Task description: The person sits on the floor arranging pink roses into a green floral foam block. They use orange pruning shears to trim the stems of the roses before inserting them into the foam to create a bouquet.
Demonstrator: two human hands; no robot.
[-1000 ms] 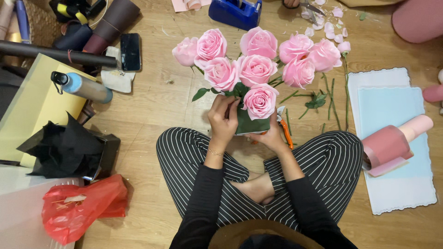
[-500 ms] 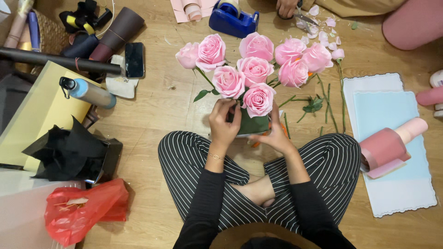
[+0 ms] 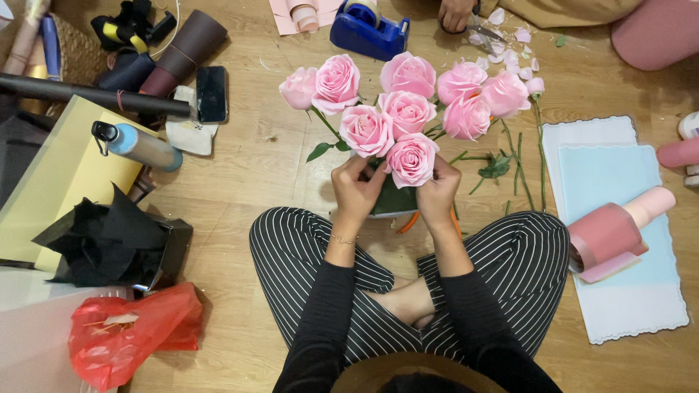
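Pink roses (image 3: 408,109), bunched at centre above crossed striped legs, stems gathered over a dark green wrap (image 3: 394,198) on the wood floor (image 3: 262,167). Left hand (image 3: 358,191), fingers clenched on the stems just under the lowest bloom. Right hand (image 3: 437,191), fingers likewise grasping the bunch from the other side.

Blue tape dispenser (image 3: 370,29) at top centre, well beyond the blooms; beside it, pink paper (image 3: 300,13). Red plastic bag (image 3: 131,333) at lower left, crumpled, contents unclear. Black tissue (image 3: 102,236) spilling from a dark box (image 3: 173,251) above the bag. Yellow sheet (image 3: 51,182) at left, a blue bottle (image 3: 138,144) with black cap lying on its edge. Black phone (image 3: 211,93) face up near dark paper rolls (image 3: 175,54). Pale blue sheets (image 3: 619,167) stacked at right, scalloped edges; a pink roll (image 3: 608,234) lying across them. Loose green stems (image 3: 520,164) between roses and sheets. Another person's hand (image 3: 456,13) at top edge, beside scattered petals (image 3: 520,54).
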